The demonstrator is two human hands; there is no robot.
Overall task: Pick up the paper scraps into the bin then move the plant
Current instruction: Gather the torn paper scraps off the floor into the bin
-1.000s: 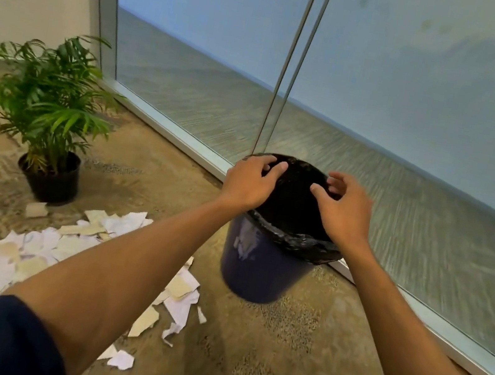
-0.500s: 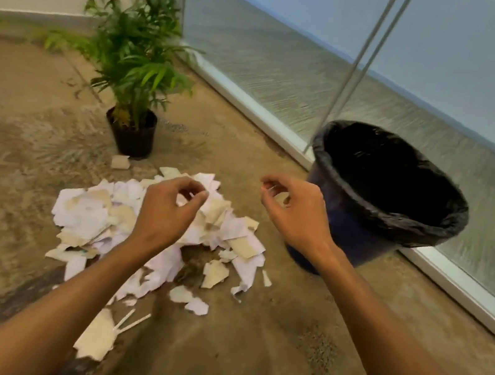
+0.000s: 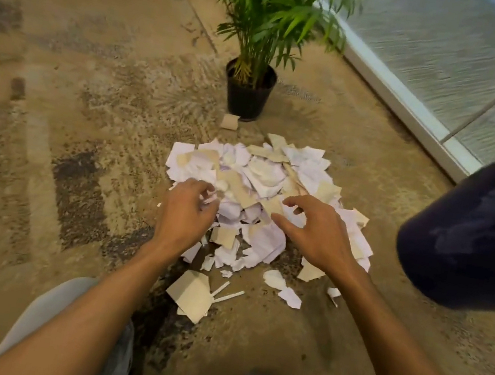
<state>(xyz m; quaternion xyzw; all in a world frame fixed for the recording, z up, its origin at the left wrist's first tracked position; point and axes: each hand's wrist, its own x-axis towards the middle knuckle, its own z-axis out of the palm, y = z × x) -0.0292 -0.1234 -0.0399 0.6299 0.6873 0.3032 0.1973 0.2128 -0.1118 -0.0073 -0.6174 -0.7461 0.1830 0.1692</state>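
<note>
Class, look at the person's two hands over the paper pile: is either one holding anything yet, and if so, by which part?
Neither: left hand and right hand reach into the paper scraps, fingers loosely curled.

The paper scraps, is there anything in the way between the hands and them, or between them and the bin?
Nothing visible. The left hand and right hand are right over the paper scraps, fingers spread and curled. The bin stands just to the right of the pile. The plant stands behind the pile, off that path.
</note>
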